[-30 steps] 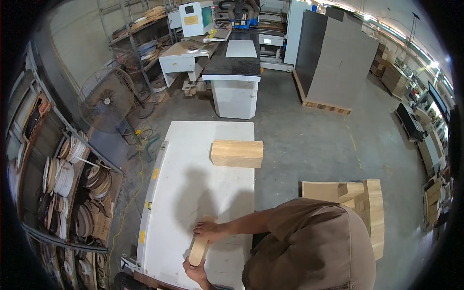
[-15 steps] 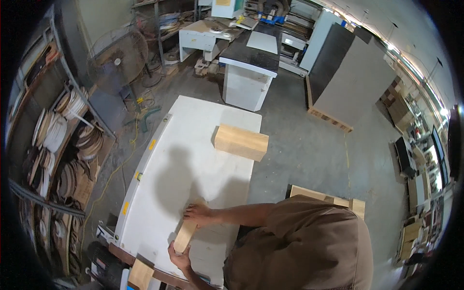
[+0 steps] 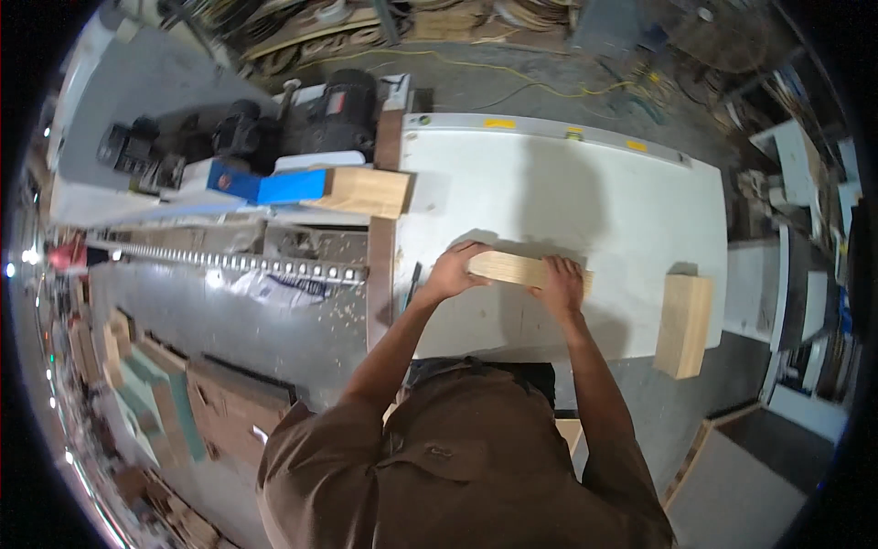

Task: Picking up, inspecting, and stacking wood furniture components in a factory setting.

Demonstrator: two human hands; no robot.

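Note:
A narrow light wooden block [image 3: 514, 268] lies flat on the white table [image 3: 585, 188], just ahead of me. My left hand [image 3: 455, 269] grips its left end. My right hand [image 3: 562, 283] presses on its right part, fingers closed over the top. A thicker stack of pale wooden boards [image 3: 683, 325] rests at the table's right near edge, apart from both hands. Another wooden block [image 3: 369, 191] sits at the table's far left corner against a blue fence piece [image 3: 265, 186].
A machine with a black motor [image 3: 340, 107] and a toothed metal rail [image 3: 238, 263] stands left of the table. Sawdust covers the grey surface there. Wood pieces are stacked at the lower left [image 3: 137, 384]. Cables run on the floor beyond the table.
My view has swung round, so the table now lies sideways and the machine on the left has come into view. Both hands remain on the narrow block.

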